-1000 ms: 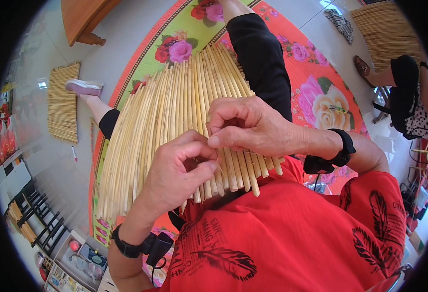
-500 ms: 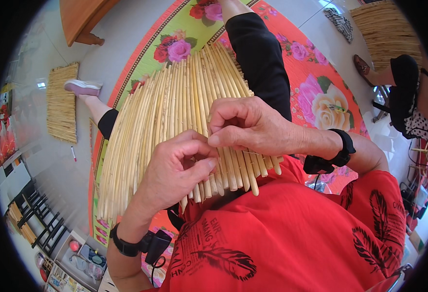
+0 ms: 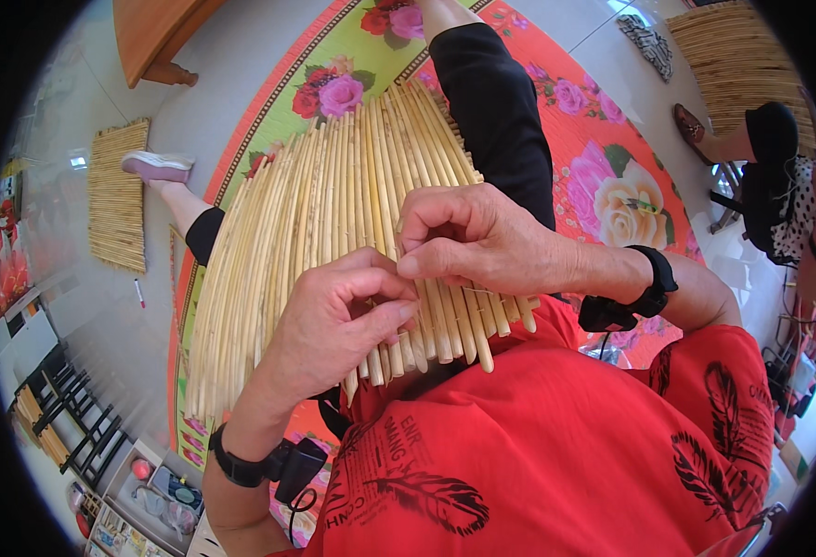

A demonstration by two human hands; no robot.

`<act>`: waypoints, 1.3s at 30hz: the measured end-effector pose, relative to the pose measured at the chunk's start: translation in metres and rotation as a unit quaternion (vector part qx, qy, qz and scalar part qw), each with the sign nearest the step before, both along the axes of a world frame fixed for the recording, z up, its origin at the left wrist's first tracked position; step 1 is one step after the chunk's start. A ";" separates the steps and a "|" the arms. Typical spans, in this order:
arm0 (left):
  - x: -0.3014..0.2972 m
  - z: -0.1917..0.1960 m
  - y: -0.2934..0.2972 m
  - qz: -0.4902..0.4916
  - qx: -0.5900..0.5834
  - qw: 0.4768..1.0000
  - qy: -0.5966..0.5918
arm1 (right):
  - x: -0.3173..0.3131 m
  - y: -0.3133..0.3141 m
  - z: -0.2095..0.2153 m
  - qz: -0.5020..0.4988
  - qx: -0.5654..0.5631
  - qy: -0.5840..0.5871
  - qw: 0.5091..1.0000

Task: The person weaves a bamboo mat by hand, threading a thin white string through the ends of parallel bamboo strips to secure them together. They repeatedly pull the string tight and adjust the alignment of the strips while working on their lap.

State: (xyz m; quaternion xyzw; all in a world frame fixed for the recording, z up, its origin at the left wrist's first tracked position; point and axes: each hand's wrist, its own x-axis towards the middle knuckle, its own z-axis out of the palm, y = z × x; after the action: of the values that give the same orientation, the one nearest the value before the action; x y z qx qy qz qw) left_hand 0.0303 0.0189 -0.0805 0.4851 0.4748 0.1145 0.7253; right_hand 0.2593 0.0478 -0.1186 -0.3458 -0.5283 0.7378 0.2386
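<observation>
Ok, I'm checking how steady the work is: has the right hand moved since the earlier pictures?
No, not visibly: the right hand keeps the same place relative to the wooden furniture leg at upper left.

Flowered mat [image 3: 580,139] on pale tiled floor [image 3: 208,116]

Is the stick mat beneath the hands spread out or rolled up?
Spread out, where visible: on the stick mat, sticks lie side by side beneath the left hand and right hand.

The stick mat [image 3: 338,200] lies over the cloth [image 3: 570,107], right of a pen [image 3: 139,293]
</observation>
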 end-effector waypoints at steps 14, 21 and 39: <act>0.011 0.006 -0.005 -0.026 0.169 0.981 0.095 | 0.004 0.000 0.015 0.028 0.001 -0.087 0.996; 0.018 0.006 -0.016 0.020 0.231 0.965 0.123 | 0.006 0.001 0.033 0.059 -0.172 -0.090 0.979; -0.015 -0.009 -0.001 0.203 -0.037 0.978 -0.009 | 0.030 0.009 -0.004 -0.145 0.013 -0.066 0.987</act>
State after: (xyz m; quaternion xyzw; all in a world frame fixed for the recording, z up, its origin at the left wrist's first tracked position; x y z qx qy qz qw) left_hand 0.0151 0.0175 -0.0897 0.3501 0.5610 0.2462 0.7086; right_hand 0.2897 0.0569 -0.1224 -0.4633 -0.4971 0.6640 0.3121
